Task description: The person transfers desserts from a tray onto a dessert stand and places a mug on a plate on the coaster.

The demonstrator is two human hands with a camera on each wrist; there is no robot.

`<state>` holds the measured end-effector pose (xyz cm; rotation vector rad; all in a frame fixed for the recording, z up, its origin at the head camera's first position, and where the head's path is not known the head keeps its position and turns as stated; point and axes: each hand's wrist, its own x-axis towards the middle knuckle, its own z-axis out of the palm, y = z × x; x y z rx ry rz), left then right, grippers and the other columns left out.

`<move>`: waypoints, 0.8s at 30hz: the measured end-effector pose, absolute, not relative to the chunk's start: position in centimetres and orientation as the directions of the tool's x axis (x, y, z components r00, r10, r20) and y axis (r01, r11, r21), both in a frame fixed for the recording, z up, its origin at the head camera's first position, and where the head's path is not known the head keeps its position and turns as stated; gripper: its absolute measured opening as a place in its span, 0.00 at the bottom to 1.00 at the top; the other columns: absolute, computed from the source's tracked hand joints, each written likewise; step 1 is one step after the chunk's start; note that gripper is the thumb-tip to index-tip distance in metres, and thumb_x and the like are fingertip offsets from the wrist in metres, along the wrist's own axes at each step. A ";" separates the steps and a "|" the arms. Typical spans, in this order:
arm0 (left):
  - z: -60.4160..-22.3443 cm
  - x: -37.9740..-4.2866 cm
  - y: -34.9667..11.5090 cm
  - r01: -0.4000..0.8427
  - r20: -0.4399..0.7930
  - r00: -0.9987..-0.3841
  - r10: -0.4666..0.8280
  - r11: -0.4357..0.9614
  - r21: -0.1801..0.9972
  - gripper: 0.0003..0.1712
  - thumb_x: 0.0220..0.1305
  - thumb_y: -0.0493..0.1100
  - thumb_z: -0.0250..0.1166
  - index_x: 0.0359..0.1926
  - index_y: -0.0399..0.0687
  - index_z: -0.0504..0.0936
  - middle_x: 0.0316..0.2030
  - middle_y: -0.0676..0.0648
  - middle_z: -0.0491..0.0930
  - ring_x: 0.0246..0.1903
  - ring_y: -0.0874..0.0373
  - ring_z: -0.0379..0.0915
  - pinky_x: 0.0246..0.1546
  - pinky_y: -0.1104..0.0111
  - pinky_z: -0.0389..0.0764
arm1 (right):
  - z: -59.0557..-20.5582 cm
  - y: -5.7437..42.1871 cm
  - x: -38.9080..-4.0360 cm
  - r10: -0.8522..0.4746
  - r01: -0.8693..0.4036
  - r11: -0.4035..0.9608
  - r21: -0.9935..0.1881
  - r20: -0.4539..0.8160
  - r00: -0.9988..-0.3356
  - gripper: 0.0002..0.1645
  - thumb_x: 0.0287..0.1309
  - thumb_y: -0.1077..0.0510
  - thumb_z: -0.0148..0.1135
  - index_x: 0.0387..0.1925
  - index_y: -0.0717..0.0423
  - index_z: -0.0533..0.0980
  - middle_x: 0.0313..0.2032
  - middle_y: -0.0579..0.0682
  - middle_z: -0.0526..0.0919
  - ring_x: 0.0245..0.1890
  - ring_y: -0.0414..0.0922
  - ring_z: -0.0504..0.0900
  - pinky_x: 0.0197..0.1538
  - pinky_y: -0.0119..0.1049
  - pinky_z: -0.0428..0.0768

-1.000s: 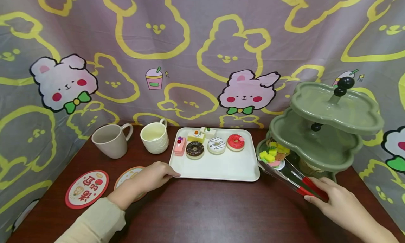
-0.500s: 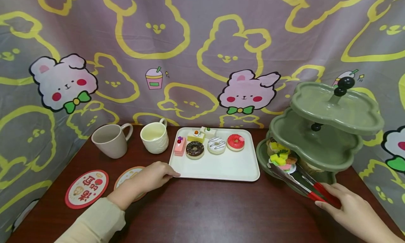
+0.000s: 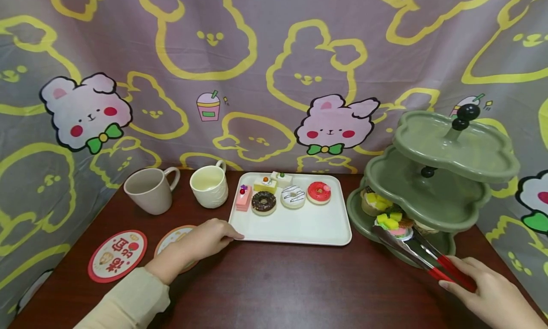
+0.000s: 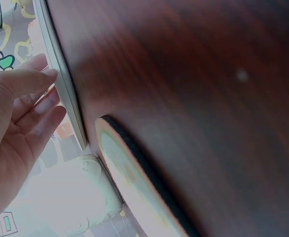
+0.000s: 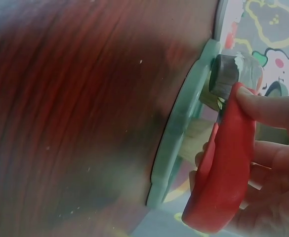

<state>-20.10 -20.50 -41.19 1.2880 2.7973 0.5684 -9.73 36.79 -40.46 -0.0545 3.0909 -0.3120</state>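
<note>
My left hand pinches the front left corner of a white tray; in the left wrist view, thumb and fingers meet at its rim. My right hand holds metal tongs with red grips. Their ends lie on either side of a small toy tart with yellow pieces and a pink topping, at the lowest tier of a green stand. Whether the tart rests on that tier I cannot tell. In the right wrist view the red grip covers part of the tart.
Behind the tart stands another yellow-topped pastry. The upper tier overhangs it. On the tray lie several toy cakes and donuts, one chocolate. Two mugs and two round coasters are at left.
My right hand has moved right and slightly down with the tongs. The tart has shifted right and toward me along the lowest tier, uncovering the pastry behind it. My left hand has stayed still.
</note>
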 end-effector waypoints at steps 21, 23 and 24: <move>-41.0 -20.2 -20.3 0.723 0.119 -0.668 0.735 0.601 0.341 0.17 0.59 0.23 0.67 0.46 0.41 0.91 0.39 0.47 0.89 0.42 0.56 0.85 0.44 0.64 0.85 | -41.0 38.6 -9.7 -0.016 -0.016 0.984 -0.176 0.000 -1.000 0.45 0.51 0.42 0.78 0.50 0.80 0.76 0.40 0.70 0.78 0.35 0.63 0.80 0.34 0.61 0.80; -41.1 -20.2 -20.3 0.722 0.118 -0.668 0.735 0.602 0.342 0.17 0.59 0.23 0.67 0.46 0.41 0.91 0.39 0.47 0.89 0.42 0.56 0.85 0.44 0.64 0.85 | -41.0 38.7 -9.7 -0.022 -0.023 0.984 -0.178 0.008 -1.000 0.44 0.51 0.42 0.78 0.50 0.80 0.76 0.41 0.70 0.78 0.36 0.65 0.80 0.35 0.62 0.80; -41.1 -20.2 -20.3 0.722 0.119 -0.668 0.735 0.601 0.343 0.17 0.59 0.23 0.67 0.46 0.41 0.91 0.39 0.47 0.89 0.42 0.56 0.85 0.44 0.64 0.85 | -41.0 38.7 -9.7 -0.025 -0.027 0.984 -0.179 0.014 -1.000 0.44 0.51 0.43 0.78 0.50 0.80 0.76 0.41 0.70 0.78 0.36 0.66 0.81 0.35 0.63 0.79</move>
